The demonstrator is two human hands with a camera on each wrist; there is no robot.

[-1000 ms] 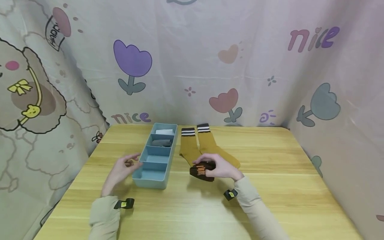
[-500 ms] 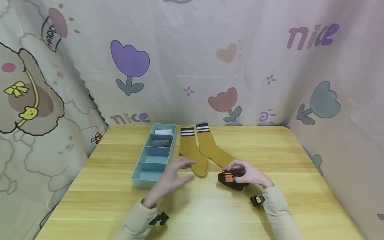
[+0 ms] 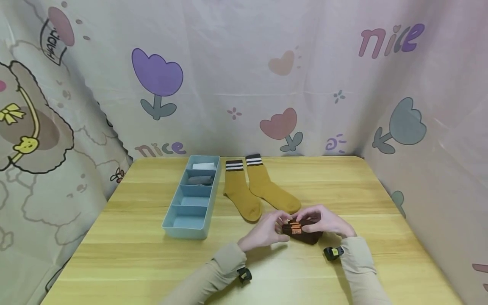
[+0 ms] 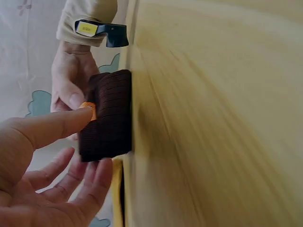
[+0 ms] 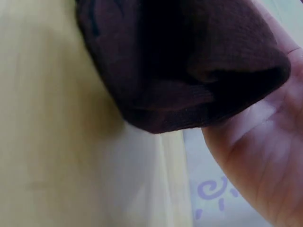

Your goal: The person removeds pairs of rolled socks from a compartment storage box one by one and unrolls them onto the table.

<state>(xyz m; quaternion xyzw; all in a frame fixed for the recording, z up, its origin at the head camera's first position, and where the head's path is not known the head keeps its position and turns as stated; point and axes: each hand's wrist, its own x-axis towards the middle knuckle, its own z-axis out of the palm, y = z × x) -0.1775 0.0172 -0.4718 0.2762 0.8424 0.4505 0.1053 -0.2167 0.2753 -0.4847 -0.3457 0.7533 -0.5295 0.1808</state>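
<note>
The brown socks [image 3: 305, 238], folded into one bundle with an orange label [image 3: 296, 229], were right of centre in the lower half of the frame. Whether they touched the counter [image 3: 122, 245] could not be told.

At the left of the frame, a printed curtain [image 3: 89, 101] hung beside the counter. Left of centre stood a blue box [image 3: 185, 233] with four compartments in a row; the farthest held a white cloth [image 3: 203, 166], and the next one a grey cloth [image 3: 201, 181]. Just right of the box, one yellow sock [image 3: 242, 192] lay flat, its striped cuff toward the back. Another yellow sock [image 3: 272, 188] lay close beside it, its toe just behind the brown socks.

At lower centre, the left hand [image 3: 264, 232] reached in from a beige sleeve [image 3: 213, 271], its thumb and fingers parted around the left end of the brown socks; how firmly they touched could not be told. Farther right, the right hand [image 3: 328, 222] gripped the brown socks, thumb on the front near the orange label and fingers over the top. A small black camera [image 3: 333, 253] sat at its wrist.
</note>
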